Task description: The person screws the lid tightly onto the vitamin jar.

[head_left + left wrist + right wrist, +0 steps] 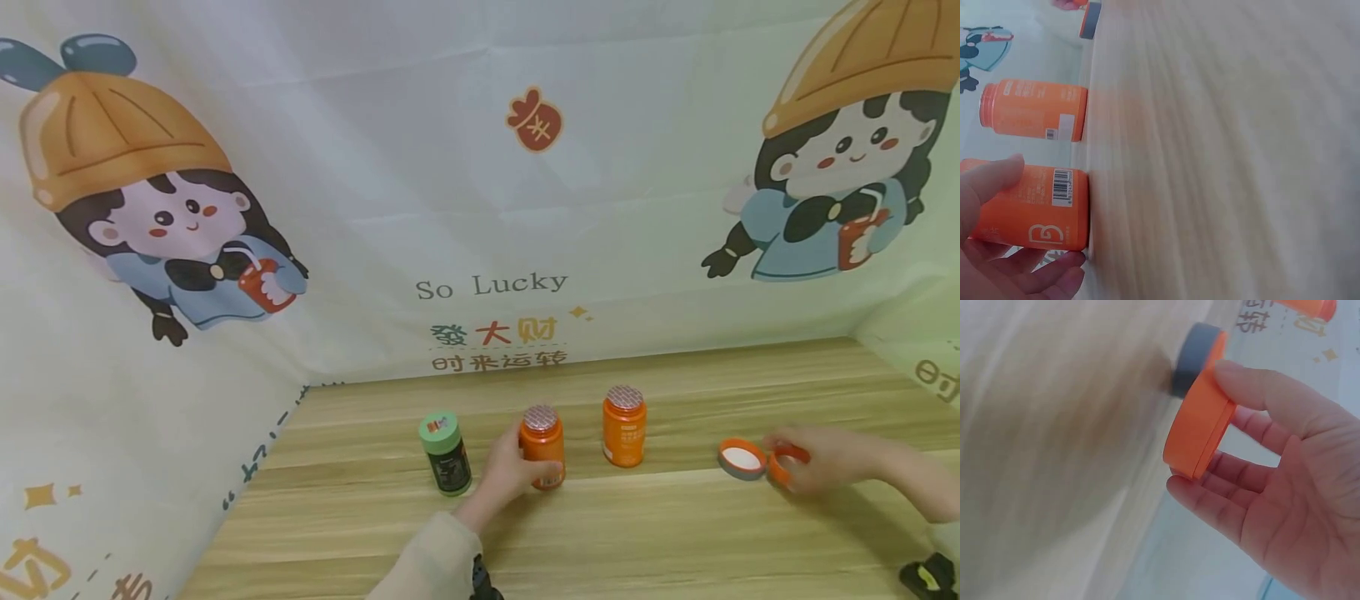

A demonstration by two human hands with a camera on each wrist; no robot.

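My left hand point(512, 468) grips an orange bottle point(543, 442) that stands on the table, its mouth covered by a silvery patterned seal. The thumb lies across its front, and the fingers pass behind it in the left wrist view. At the right, my right hand point(825, 458) pinches an orange lid point(1200, 422) by its rim, thumb on one side and fingers on the other. Beside that lid lies a second lid point(742, 460), grey outside with an orange rim and white inside. Another sealed orange bottle point(624, 427) stands upright between the two hands.
Left of my left hand stands a dark bottle with a green cap point(446, 454). A printed cloth backdrop point(480, 192) rises behind and along both sides of the wood-grain table point(600, 533).
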